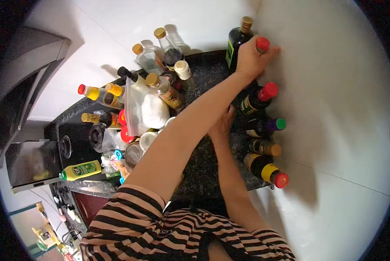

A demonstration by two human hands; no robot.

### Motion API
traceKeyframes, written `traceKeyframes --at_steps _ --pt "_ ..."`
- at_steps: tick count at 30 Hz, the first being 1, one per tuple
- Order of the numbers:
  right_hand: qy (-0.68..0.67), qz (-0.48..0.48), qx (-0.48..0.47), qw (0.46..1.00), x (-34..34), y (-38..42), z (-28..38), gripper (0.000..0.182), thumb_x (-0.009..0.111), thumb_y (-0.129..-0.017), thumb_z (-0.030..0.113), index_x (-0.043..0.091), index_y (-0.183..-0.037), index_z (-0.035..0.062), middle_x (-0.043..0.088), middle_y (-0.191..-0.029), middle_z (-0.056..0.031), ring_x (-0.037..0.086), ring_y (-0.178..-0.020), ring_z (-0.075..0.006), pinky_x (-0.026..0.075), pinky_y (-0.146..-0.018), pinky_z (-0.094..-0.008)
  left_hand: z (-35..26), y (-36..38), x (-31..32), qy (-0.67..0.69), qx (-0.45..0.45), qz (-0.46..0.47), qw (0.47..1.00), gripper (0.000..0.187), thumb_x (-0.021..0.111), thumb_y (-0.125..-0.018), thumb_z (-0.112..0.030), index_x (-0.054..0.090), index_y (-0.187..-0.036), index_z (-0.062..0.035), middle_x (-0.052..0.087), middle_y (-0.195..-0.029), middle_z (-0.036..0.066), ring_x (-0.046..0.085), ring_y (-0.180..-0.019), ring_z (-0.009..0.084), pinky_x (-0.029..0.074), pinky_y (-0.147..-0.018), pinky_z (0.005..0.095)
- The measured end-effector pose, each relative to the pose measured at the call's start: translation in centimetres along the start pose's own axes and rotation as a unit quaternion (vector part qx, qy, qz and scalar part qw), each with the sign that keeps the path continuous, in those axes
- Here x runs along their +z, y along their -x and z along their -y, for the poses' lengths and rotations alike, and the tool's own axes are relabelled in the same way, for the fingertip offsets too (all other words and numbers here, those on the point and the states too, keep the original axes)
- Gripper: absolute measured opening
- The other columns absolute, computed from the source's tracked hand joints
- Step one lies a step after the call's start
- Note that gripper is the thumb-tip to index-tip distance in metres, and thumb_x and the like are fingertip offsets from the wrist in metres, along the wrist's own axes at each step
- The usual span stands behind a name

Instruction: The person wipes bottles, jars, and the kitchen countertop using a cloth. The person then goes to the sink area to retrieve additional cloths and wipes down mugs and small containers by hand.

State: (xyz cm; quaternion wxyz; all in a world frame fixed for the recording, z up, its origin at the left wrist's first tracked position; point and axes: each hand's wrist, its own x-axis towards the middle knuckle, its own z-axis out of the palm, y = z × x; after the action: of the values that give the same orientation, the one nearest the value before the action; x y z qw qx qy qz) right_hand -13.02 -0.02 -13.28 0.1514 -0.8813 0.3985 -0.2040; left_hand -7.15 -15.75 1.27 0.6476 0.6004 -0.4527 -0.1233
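Observation:
My left hand (252, 58) reaches across to the far right corner of the black counter. Its fingers are wrapped around a small bottle with a red cap (262, 44), whose body is mostly hidden. Right beside it stands a dark green glass bottle (233, 43) with a gold cap. My right hand (223, 124) lies low on the countertop, beneath the left forearm, its fingers stretched out and partly covered. Near it, along the wall, stand a red-capped sauce bottle (255, 102), a green-capped bottle (261, 127), a small gold-capped jar (264, 147) and a yellow-labelled bottle (260, 166).
Clear bottles (171, 52), a spice jar (165, 92) and a plastic bag with white contents (153, 111) crowd the left of the counter (199, 169). A yellow detergent bottle (82, 170) lies at the left. White wall (325, 130) borders the right.

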Motion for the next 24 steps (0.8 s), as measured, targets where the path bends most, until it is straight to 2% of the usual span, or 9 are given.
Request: traceKeyframes --at_steps 1,6,9,12,14,16,18,20,24 --pt "-0.02 -0.041 -0.019 0.999 -0.2 -1.2 0.1 0.042 0.057 -0.093 0.02 0.054 -0.13 -0.0008 0.046 -0.143 -0.0245 0.039 -0.129 -0.042 0.034 -0.108 -0.0511 0.3 0.1 -0.2 0.018 -0.02 0.037 0.999 0.035 0.08 -0.084 -0.03 0.06 -0.09 -0.0021 0.066 -0.075 0.009 0.06 -0.067 0.0183 0.051 -0.067 0.0362" --pt "-0.189 -0.162 -0.002 0.969 4.8 -6.5 -1.5 0.056 0.061 -0.092 0.035 0.046 -0.136 0.0026 0.053 -0.132 -0.017 0.048 -0.118 -0.0379 0.04 -0.099 -0.0479 0.4 0.8 -2.0 -0.007 0.017 0.102 0.995 0.042 0.078 -0.086 -0.031 0.057 -0.107 -0.003 0.068 -0.084 0.011 0.064 -0.072 0.0217 0.052 -0.07 0.0375" --pt "-0.193 -0.105 -0.027 0.975 10.6 -10.0 -3.9 0.061 0.063 -0.09 0.034 0.049 -0.137 -0.001 0.048 -0.141 -0.0195 0.044 -0.125 -0.0434 0.036 -0.106 -0.0518 1.1 0.4 -3.2 -0.02 0.0 0.159 0.987 0.046 0.077 -0.087 -0.03 0.054 -0.116 -0.003 0.068 -0.094 0.013 0.066 -0.083 0.0229 0.053 -0.077 0.0374" --pt "-0.521 -0.127 -0.044 0.843 23.2 -16.2 -6.1 0.063 0.064 -0.088 0.033 0.049 -0.14 0.0012 0.044 -0.147 -0.0191 0.037 -0.134 -0.0479 0.03 -0.111 -0.0552 2.2 0.0 -4.2 -0.015 0.024 0.198 0.98 0.052 0.078 -0.082 -0.024 0.051 -0.12 -0.0019 0.067 -0.102 0.019 0.066 -0.097 0.0325 0.051 -0.085 0.0413" --pt "-0.45 -0.13 -0.082 0.88 24.8 -17.2 -6.9 0.063 0.063 -0.088 0.034 0.049 -0.142 0.0052 0.045 -0.148 -0.0176 0.036 -0.135 -0.0477 0.03 -0.112 -0.0561 2.2 0.1 -4.6 -0.022 0.062 0.207 0.976 0.057 0.078 -0.079 -0.022 0.05 -0.124 -0.0014 0.065 -0.108 0.022 0.064 -0.105 0.0375 0.05 -0.09 0.0429" --pt "0.065 -0.053 -0.121 0.989 19.1 -16.8 -7.9 0.062 0.063 -0.089 0.034 0.049 -0.143 0.0087 0.045 -0.147 -0.0171 0.038 -0.135 -0.0462 0.031 -0.111 -0.0569 1.4 0.6 -6.0 -0.049 0.106 0.201 0.973 0.061 0.078 -0.079 -0.021 0.049 -0.13 -0.0015 0.063 -0.119 0.024 0.061 -0.112 0.0381 0.049 -0.096 0.0423" --pt "-0.262 -0.185 -0.053 0.946 8.4 -15.5 -1.1 0.047 0.055 -0.097 0.027 0.045 -0.14 0.0099 0.053 -0.131 -0.011 0.051 -0.119 -0.0285 0.044 -0.099 -0.0471 1.5 0.4 -8.2 -0.097 0.11 0.217 0.965 0.065 0.077 -0.077 -0.02 0.051 -0.133 -0.0012 0.06 -0.125 0.024 0.058 -0.118 0.0383 0.047 -0.101 0.0421" --pt "-0.009 0.04 0.035 0.999 3.7 -10.9 0.0 0.049 0.063 -0.09 0.025 0.056 -0.134 0.0058 0.05 -0.141 -0.017 0.047 -0.126 -0.0386 0.038 -0.106 -0.0578 0.2 -0.3 -11.9 -0.194 0.127 0.254 0.939 0.047 0.068 -0.079 -0.014 0.061 -0.125 -0.0045 0.061 -0.124 0.023 0.059 -0.116 0.0405 0.047 -0.102 0.0432" --pt "-0.026 -0.032 0.008 0.999 5.7 -3.9 -1.1 0.036 0.063 -0.088 0.017 0.063 -0.122 0.0048 0.054 -0.136 -0.0119 0.043 -0.128 -0.0371 0.04 -0.102 -0.0551 0.0 -1.7 -18.1 -0.476 0.146 0.323 0.805 0.044 0.065 -0.077 -0.003 0.065 -0.12 -0.01 0.065 -0.114 0.02 0.062 -0.106 0.0418 0.052 -0.092 0.0463"
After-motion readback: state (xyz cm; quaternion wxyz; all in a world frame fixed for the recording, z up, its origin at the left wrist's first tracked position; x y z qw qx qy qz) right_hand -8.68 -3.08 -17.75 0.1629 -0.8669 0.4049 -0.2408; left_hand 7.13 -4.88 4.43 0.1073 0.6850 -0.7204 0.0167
